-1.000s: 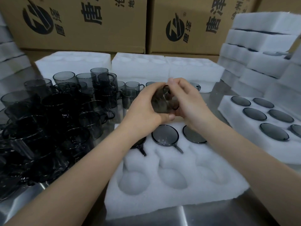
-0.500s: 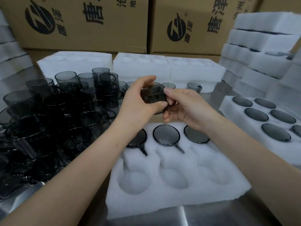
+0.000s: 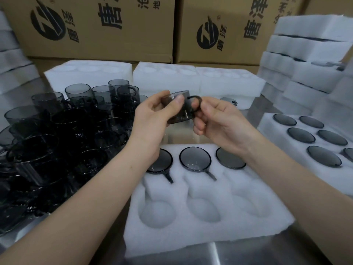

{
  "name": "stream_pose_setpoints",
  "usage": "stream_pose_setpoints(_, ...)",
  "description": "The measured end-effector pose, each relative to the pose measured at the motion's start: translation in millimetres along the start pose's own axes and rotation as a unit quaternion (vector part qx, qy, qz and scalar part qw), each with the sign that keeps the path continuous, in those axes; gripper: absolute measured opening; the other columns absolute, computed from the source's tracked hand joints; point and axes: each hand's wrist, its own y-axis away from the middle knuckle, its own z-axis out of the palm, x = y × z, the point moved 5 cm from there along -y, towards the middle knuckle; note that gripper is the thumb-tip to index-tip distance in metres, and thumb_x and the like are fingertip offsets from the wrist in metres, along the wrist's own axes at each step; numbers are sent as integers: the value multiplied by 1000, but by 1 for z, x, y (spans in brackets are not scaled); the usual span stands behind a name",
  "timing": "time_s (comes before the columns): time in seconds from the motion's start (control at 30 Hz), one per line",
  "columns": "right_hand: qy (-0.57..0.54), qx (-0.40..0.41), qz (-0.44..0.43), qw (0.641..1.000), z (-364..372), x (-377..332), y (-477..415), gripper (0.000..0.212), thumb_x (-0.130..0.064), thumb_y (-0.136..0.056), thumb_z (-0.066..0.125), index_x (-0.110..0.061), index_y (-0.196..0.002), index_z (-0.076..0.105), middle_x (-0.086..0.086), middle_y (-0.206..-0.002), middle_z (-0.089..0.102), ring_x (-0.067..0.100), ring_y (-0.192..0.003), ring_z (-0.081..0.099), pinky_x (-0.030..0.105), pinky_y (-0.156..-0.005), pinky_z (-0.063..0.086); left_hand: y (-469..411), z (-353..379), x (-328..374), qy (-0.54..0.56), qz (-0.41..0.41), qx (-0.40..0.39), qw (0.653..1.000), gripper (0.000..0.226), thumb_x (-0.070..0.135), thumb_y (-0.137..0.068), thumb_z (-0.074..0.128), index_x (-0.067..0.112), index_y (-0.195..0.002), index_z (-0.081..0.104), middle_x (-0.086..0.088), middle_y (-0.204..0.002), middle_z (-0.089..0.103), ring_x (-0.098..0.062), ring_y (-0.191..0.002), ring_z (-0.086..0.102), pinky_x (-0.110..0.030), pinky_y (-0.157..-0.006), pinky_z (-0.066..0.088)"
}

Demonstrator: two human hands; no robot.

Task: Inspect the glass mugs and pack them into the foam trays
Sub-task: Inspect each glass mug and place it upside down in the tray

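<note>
A smoky grey glass mug (image 3: 177, 108) is held in the air above the far edge of the near white foam tray (image 3: 202, 226). The left hand (image 3: 152, 119) grips its body, fingers (image 3: 164, 93) and thumb curled round it. The right hand (image 3: 219, 119) holds the loop handle with curled fingers. Three grey mugs (image 3: 194, 159) sit in the tray's far row, and the three near pockets are hollow. A heap of dark glass mugs (image 3: 57, 134) stands on the metal tabletop (image 3: 248, 253) to the left.
</note>
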Motion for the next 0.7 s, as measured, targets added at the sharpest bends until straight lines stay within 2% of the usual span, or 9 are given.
stream_pose_setpoints(0.07, 23, 2, -16, 1000, 1, 1, 0, 23, -8, -92, 50, -13, -94, 72, 3, -61, 47, 13, -53, 47, 25, -54, 43, -1, 0, -1, 21, -22, -19, 999, 31, 21, -93, 60, -4, -112, 65, -6, -93, 70, -13, -82, 68, -21, -68, 53)
stream_pose_setpoints(0.17, 77, 41, -37, 995, -1, 0, -1, 21, -13, -91, 57, -18, -85, 77, 3, -55, 46, 13, -47, 44, 25, -48, 38, -2, 2, -4, 26, -42, -44, 998, 26, 24, -93, 59, 0, -101, 68, -7, -89, 71, -12, -78, 69, -21, -65, 54)
stream_pose_setpoints(0.23, 91, 58, -36, 993, -2, -1, -1, 21, -22, -87, 58, -21, -77, 77, 0, -54, 46, 12, -45, 42, 25, -47, 36, -4, 3, -6, 37, -42, -47, 997, 20, 17, -91, 61, 2, -102, 67, -10, -95, 69, -15, -84, 69, -24, -72, 55)
stream_pose_setpoints(0.33, 74, 74, -15, 994, -4, -2, -1, 26, -29, -89, 57, -19, -67, 67, -5, -54, 46, 12, -47, 40, 24, -49, 39, -3, 2, -8, -4, -33, -24, 999, 49, 11, -82, 71, 1, -128, 55, -9, -113, 67, -16, -104, 66, -30, -92, 53)
stream_pose_setpoints(0.43, 108, 102, -4, 989, -6, -3, -2, 38, -33, -87, 53, -22, -51, 54, -2, -56, 42, 14, -50, 38, 25, -52, 39, 1, 4, -3, -99, 17, -28, 995, 67, 6, -74, 80, 14, -134, 52, 5, -110, 63, 4, -96, 64, -14, -89, 49)
stream_pose_setpoints(0.47, 138, 117, -5, 983, -7, -3, -1, 42, -34, -86, 53, -22, -46, 50, 0, -55, 39, 15, -50, 38, 26, -52, 38, 3, 7, -1, -133, 32, -38, 990, 71, 6, -71, 82, 18, -135, 52, 9, -109, 61, 6, -95, 63, -13, -89, 48)
stream_pose_setpoints(0.53, 169, 144, -11, 975, -9, -3, -1, 46, -37, -85, 56, -21, -43, 46, 6, -54, 37, 17, -50, 37, 27, -51, 38, 5, 10, 0, -185, 50, -50, 980, 71, 8, -70, 84, 25, -132, 54, 11, -112, 59, -1, -105, 60, -19, -96, 47)
stream_pose_setpoints(0.6, 137, 163, -24, 977, -11, -5, 1, 40, -40, -84, 58, -18, -51, 55, 7, -59, 47, 19, -53, 41, 27, -51, 40, 6, 10, 3, -182, 62, -36, 981, 62, 6, -71, 82, 25, -125, 59, 8, -114, 61, -9, -109, 60, -27, -99, 48)
stream_pose_setpoints(0.7, 120, 190, -49, 973, -16, -11, 2, 21, -32, -94, 57, -17, -90, 70, 3, -87, 60, 20, -72, 49, 28, -59, 45, 4, 3, 3, -88, 46, 12, 995, 47, 3, -76, 78, 22, -112, 55, 2, -114, 61, -20, -106, 64, -37, -93, 54)
